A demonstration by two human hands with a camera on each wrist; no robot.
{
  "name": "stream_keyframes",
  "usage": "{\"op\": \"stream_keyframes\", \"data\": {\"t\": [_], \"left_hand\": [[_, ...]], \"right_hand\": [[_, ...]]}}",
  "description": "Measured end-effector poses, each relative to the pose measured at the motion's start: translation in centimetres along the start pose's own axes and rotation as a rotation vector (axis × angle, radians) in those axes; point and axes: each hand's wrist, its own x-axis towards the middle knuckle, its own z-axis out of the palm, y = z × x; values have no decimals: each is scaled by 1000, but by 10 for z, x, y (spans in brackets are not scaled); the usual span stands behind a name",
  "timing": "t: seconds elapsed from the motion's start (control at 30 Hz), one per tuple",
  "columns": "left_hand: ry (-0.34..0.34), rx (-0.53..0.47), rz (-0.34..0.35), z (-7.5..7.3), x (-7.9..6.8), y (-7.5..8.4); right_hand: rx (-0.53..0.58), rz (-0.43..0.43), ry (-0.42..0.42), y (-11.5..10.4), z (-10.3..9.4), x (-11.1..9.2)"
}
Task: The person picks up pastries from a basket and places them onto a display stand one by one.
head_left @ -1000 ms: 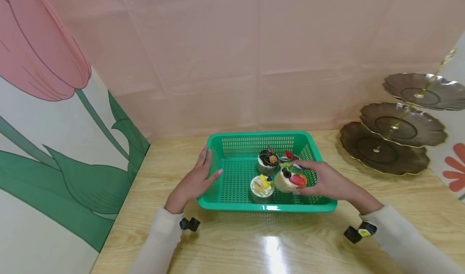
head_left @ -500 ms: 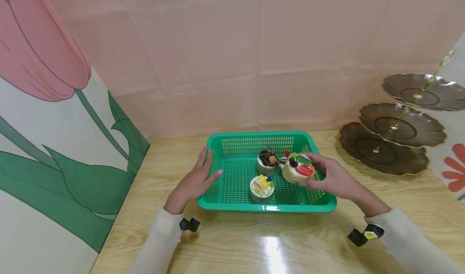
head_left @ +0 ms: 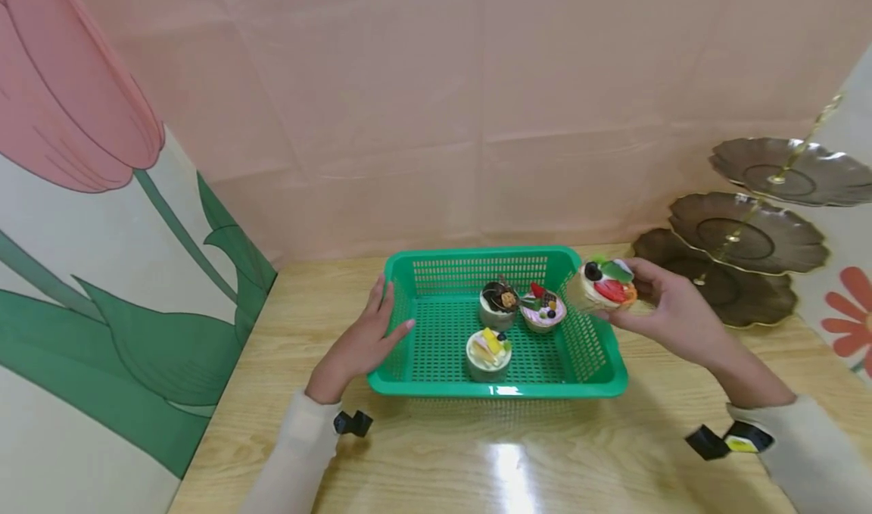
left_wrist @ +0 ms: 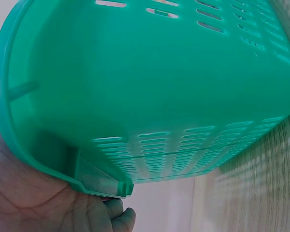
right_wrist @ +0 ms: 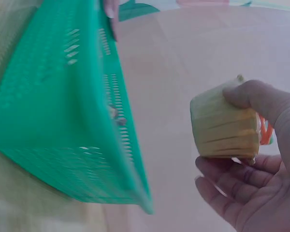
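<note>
My right hand (head_left: 671, 309) pinches a fruit-topped cupcake (head_left: 605, 287) between thumb and fingers, above the right rim of the green basket (head_left: 497, 390). In the right wrist view the pale, ridged side of this cupcake (right_wrist: 225, 123) faces the camera, apart from the basket wall. My left hand (head_left: 361, 340) rests on the basket's left rim with its fingers straight. Inside the basket stand a chocolate-topped cupcake (head_left: 498, 304), a pink-creamed cupcake (head_left: 543, 309) with a strawberry piece, and a white-creamed cupcake (head_left: 488, 355) with yellow fruit.
A three-tier stand with brown scalloped plates (head_left: 749, 234) and a gold rod stands at the back right, just beyond my right hand. A pink backdrop (head_left: 381, 120) hangs behind the wooden table (head_left: 436, 461).
My right hand has lifted the fruit-topped cupcake out of the basket and carried it right, uncovering the pink-creamed cupcake. The left hand has stayed on the rim.
</note>
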Motion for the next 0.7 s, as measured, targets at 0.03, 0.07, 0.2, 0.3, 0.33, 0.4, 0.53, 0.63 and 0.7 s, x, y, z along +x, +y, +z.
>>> {"op": "stream_keyframes", "data": {"t": [0.03, 0.07, 0.2, 0.3, 0.33, 0.4, 0.53, 0.63, 0.7], "left_hand": [[1, -1, 1, 0, 0, 0], [2, -3, 3, 0, -1, 1], [3, -7, -3, -2, -2, 2], [5, -1, -4, -3, -3, 3], [5, 2, -3, -3, -3, 3], [5, 4, 2, -3, -3, 2], [4, 0, 5, -2, -2, 2], [5, -6, 4, -1, -2, 1], [1, -5, 0, -1, -1, 1]], "right_hand": [[-13, 20, 12, -2, -5, 0], [-25, 34, 20, -4, -10, 0], [-48, 114, 49, -12, -29, 2], [-57, 144, 77, -14, -42, 4], [-63, 147, 91, -14, -46, 4], [-52, 144, 121, -13, -54, 5], [-50, 153, 156, -12, -67, 8], [-46, 166, 161, -11, -76, 11], [-37, 170, 171, -10, -81, 13]]}}
